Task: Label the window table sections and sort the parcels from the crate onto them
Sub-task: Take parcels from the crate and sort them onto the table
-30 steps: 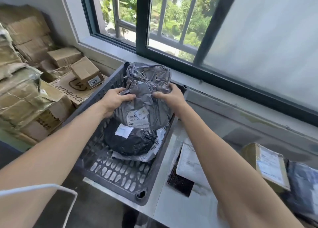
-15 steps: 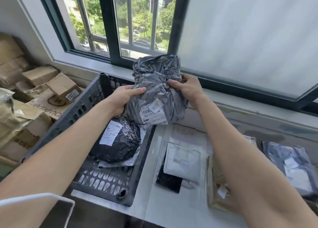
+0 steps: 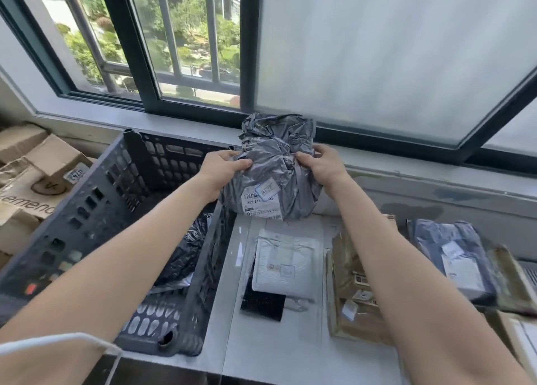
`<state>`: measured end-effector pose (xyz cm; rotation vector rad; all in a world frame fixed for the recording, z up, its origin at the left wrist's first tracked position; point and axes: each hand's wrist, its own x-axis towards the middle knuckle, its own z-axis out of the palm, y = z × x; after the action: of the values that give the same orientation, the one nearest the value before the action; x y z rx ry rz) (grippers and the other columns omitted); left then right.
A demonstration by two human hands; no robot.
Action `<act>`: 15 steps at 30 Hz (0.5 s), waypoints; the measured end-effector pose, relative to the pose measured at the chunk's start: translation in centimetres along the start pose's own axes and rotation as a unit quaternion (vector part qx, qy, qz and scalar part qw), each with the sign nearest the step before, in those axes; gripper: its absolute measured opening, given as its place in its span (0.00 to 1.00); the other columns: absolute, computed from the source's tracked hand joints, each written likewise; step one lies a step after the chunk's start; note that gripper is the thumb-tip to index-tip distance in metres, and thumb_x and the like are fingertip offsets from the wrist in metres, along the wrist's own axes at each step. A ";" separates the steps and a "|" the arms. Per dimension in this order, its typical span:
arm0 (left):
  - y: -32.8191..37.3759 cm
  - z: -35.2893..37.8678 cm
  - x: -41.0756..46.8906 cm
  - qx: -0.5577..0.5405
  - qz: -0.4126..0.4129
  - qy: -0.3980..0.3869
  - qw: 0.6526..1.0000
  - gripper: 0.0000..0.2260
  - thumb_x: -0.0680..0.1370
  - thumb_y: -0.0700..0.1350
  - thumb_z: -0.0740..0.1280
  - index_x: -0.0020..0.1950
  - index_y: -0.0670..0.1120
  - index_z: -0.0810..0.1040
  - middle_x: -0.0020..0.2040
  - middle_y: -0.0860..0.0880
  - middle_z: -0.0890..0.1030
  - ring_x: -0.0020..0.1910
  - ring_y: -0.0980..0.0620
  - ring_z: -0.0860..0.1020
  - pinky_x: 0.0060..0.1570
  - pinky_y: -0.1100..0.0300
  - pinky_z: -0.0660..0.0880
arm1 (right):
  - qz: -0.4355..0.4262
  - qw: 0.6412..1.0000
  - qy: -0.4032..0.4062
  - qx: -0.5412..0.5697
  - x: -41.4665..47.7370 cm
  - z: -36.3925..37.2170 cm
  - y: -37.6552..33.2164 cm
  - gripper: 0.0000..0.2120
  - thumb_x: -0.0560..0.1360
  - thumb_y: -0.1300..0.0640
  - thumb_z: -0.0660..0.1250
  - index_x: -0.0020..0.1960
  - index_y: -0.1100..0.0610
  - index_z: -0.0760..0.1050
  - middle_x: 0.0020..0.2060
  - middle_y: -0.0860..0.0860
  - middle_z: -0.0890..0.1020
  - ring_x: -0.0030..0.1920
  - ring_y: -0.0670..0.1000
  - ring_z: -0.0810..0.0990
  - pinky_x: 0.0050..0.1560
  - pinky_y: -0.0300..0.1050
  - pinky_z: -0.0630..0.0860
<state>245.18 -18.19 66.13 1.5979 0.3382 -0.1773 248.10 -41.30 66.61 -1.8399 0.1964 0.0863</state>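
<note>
I hold a crumpled grey plastic parcel (image 3: 276, 169) with a white shipping label upright in the air, just past the right wall of the dark grey crate (image 3: 96, 210). My left hand (image 3: 223, 166) grips its left side and my right hand (image 3: 319, 166) grips its right side. Below the parcel lies the window table (image 3: 232, 341). In the crate a black plastic parcel (image 3: 183, 256) rests on a pale one, partly hidden by my left forearm.
On the table lie a white padded mailer (image 3: 286, 265) over a black packet (image 3: 263, 303), a brown flat parcel (image 3: 348, 291) under my right arm, and a blue-grey bag (image 3: 456, 259). Cardboard boxes (image 3: 37, 175) are stacked left of the crate. The windowsill runs behind.
Both hands have lifted the grey parcel out of the crate and carried it right, over the table's left section. The view has turned right as well.
</note>
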 end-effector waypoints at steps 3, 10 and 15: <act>-2.5 2.9 0.9 0.054 0.010 0.055 0.997 0.16 0.71 0.39 0.77 0.58 0.40 0.81 0.50 0.44 0.83 0.50 0.47 0.81 0.58 0.52 0.78 | 0.069 0.988 0.026 -0.138 0.4 -1.3 2.7 0.28 0.74 0.49 0.74 0.67 0.62 0.72 0.58 0.56 0.79 0.57 0.55 0.80 0.56 0.47 0.77; -11.5 7.5 1.1 0.166 -0.044 0.122 0.978 0.16 0.72 0.42 0.74 0.59 0.46 0.82 0.54 0.48 0.81 0.49 0.51 0.76 0.48 0.60 0.71 | 0.136 0.931 0.002 -0.338 -2.2 0.3 11.9 0.16 0.79 0.45 0.65 0.53 0.59 0.71 0.56 0.58 0.80 0.48 0.58 0.76 0.45 0.47 0.70; -16.5 8.7 1.0 0.200 -0.093 0.093 0.971 0.15 0.75 0.39 0.73 0.61 0.43 0.81 0.55 0.49 0.80 0.37 0.58 0.75 0.31 0.69 0.70 | 0.204 0.939 -0.046 -0.273 -3.2 0.6 18.2 0.24 0.78 0.51 0.69 0.69 0.60 0.69 0.63 0.57 0.77 0.58 0.59 0.78 0.49 0.47 0.73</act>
<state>241.63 -26.26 49.63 1.9867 0.6296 -0.2514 241.70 -45.20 49.70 -2.3146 0.5307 0.5647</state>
